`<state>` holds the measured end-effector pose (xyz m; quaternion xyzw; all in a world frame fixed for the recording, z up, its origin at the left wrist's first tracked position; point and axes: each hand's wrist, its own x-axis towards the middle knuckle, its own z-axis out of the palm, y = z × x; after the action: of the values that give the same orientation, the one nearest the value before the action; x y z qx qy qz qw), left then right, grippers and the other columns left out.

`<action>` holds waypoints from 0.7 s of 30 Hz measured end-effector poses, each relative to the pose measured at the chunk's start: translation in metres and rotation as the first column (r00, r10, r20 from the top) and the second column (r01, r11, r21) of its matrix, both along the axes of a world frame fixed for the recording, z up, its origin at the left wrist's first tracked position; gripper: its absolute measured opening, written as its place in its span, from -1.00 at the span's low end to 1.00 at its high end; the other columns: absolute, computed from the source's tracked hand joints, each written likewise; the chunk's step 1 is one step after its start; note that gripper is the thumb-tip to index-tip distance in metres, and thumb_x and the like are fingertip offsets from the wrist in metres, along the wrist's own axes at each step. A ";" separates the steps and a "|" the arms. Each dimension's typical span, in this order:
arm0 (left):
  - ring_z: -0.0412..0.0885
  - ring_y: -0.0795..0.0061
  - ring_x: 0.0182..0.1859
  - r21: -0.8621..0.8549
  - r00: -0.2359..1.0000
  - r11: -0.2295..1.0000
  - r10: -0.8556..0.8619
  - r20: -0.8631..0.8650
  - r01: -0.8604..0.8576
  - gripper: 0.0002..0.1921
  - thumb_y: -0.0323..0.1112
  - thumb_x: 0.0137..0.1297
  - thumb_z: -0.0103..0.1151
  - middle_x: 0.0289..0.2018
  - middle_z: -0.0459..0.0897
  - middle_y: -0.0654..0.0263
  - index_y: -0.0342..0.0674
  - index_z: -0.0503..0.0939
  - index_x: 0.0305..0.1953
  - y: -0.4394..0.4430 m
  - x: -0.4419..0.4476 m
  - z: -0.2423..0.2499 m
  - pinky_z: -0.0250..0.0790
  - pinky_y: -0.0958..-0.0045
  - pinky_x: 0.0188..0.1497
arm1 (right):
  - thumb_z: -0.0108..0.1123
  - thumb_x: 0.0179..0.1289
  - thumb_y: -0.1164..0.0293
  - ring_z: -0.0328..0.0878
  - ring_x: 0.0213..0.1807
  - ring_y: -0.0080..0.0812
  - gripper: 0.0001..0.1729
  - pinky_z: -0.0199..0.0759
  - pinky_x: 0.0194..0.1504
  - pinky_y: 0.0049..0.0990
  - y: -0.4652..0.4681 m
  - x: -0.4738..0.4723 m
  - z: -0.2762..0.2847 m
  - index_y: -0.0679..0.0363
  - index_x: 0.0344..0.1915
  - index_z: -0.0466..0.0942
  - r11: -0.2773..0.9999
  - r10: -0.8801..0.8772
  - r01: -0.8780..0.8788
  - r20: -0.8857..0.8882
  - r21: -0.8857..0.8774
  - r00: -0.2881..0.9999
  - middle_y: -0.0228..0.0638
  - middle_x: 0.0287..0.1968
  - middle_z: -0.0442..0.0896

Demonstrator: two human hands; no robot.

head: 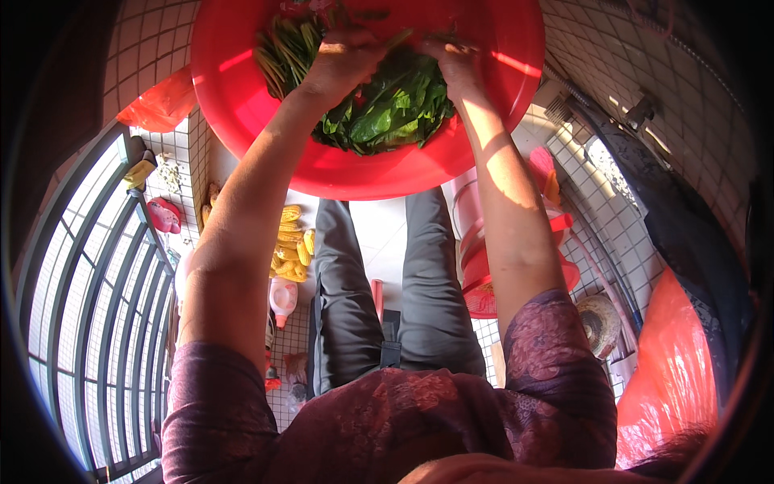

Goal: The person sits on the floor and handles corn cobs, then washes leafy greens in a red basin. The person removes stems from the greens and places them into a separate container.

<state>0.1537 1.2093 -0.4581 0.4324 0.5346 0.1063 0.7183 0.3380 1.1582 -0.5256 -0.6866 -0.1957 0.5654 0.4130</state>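
A wide red plastic basin [387, 175] is in front of me, holding leafy greens [393, 115] with broad dark leaves and long stems [293, 48]. My left hand [351, 57] is among the greens with its fingers curled around some of them. A pale green stem sticks out beside its fingers. My right hand [456, 60], apart from the left, grips greens on the right side of the bunch. Its fingertips are partly in shadow. Most of the leaves hang below and between my hands.
Yellow corn cobs [293, 248] lie on the floor at left, near a plastic bottle [283, 299]. Metal railings [91, 290] run along the left. Pink and red buckets [468, 242] stand by my right leg, and a red plastic bag [665, 375] sits at lower right.
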 end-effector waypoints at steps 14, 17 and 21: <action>0.50 -0.01 -0.18 0.504 0.845 0.773 -0.075 -0.530 0.385 -0.77 -0.45 -0.06 0.00 -0.25 0.54 0.03 -0.35 0.52 -0.30 -0.064 0.058 0.002 0.43 0.21 -0.17 | 0.28 -0.05 0.38 0.47 -0.09 -0.49 -0.63 0.27 0.00 -0.50 -0.001 0.018 0.022 0.26 -0.18 0.57 0.958 0.140 -0.222 -0.385 -0.179 0.912 -0.34 -0.21 0.61; 0.47 0.01 -0.23 0.636 0.822 0.646 0.023 -0.569 0.422 -0.86 -0.44 -0.03 0.01 -0.31 0.52 0.05 -0.31 0.50 -0.39 -0.061 0.045 0.016 0.42 0.19 -0.24 | 0.22 0.04 0.46 0.55 -0.25 -0.47 -0.79 0.41 -0.16 -0.55 -0.002 0.018 0.000 0.29 -0.27 0.58 0.963 0.031 -0.133 -0.395 -0.234 0.918 -0.31 -0.31 0.63; 0.53 0.00 -0.41 0.659 0.728 0.731 0.353 -0.588 0.177 -0.89 -0.37 0.08 0.03 -0.47 0.55 0.03 -0.25 0.50 -0.39 -0.035 0.020 0.013 0.40 0.11 -0.37 | 0.18 0.10 0.43 0.55 -0.25 -0.45 -0.78 0.42 -0.18 -0.51 -0.007 0.010 0.003 0.30 -0.25 0.57 0.993 0.115 -0.109 -0.317 0.038 0.941 -0.28 -0.28 0.63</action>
<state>0.1733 1.1746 -0.4451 0.6420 0.7036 0.1640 0.2567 0.3482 1.1516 -0.5225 -0.5698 -0.1709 0.6895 0.4133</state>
